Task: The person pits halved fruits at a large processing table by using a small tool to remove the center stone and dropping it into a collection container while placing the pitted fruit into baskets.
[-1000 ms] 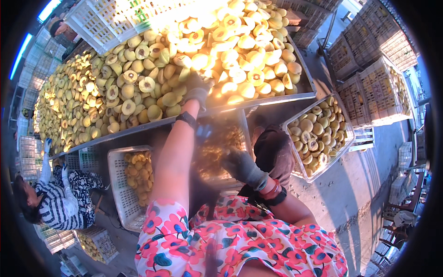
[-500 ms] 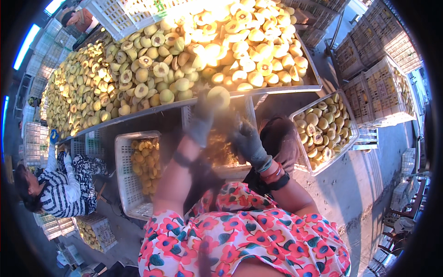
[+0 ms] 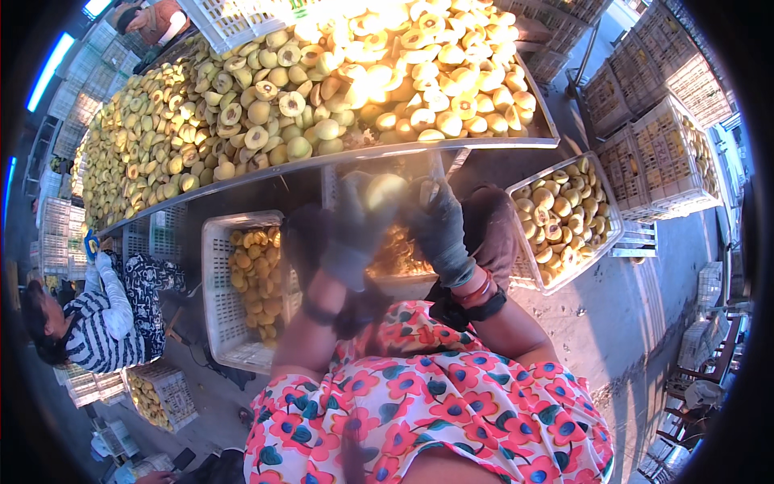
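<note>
A round, pale-yellow fruit sits in my grey-gloved left grip, fingers curled round it. My grey-gloved right grip is just beside; blur hides whether it holds anything. Best keep the fruit steady, between the pale plastic crate below and metal-edged table ahead.

The white shirt bore pink flowers (blue at their centres) and green leaves; the gloves were grey; dark bands circled both wrists, a red bracelet the right.
</note>
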`<state>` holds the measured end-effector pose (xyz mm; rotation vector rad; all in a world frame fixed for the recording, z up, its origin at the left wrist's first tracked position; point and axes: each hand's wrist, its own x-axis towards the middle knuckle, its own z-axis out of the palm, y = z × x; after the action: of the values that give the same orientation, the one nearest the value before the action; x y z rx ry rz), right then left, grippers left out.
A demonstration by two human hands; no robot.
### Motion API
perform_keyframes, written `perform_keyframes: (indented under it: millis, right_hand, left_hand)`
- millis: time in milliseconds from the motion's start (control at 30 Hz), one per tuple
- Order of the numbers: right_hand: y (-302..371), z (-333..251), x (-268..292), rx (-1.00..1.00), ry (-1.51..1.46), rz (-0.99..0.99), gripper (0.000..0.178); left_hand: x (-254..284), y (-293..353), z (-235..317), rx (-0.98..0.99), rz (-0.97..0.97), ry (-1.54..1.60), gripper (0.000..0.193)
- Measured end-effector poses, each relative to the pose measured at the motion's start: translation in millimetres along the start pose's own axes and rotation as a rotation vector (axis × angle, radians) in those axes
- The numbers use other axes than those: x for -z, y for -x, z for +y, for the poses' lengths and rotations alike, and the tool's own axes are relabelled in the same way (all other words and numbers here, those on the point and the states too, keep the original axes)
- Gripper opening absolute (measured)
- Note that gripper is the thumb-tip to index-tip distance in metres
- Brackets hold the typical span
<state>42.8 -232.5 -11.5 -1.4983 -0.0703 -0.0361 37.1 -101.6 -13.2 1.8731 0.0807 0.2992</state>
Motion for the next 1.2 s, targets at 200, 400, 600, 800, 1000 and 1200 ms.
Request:
perform_keyframes:
  millis: [200,400,600,800,1000,1200]
  right_hand:
    - [-2,8,4,0.024,0.274,-0.039,0.018]
    - [2,-9,7,-0.108,-0.166,-0.053,0.014]
    - [3,-8,5,0.163,0.225,-0.061,0.018]
    - [17,-16,-7,0.376,0.320,-0.058,0.022]
    - [21,2,-11,0.106,0.261,-0.266,0.019]
    - [20,2,-12,0.203,0.247,-0.267,0.015]
  left_hand:
    - [5,5,8,-0.354,-0.006,-0.113,0.035]
    - [5,13,19,-0.310,-0.024,0.002,0.037]
    - [-2,14,22,-0.430,0.109,-0.014,0.037]
    - [15,5,-4,-0.064,0.095,0.229,0.035]
    - [19,7,13,-0.090,0.080,0.343,0.026]
    - [12,11,10,-0.312,0.059,-0.029,0.044]
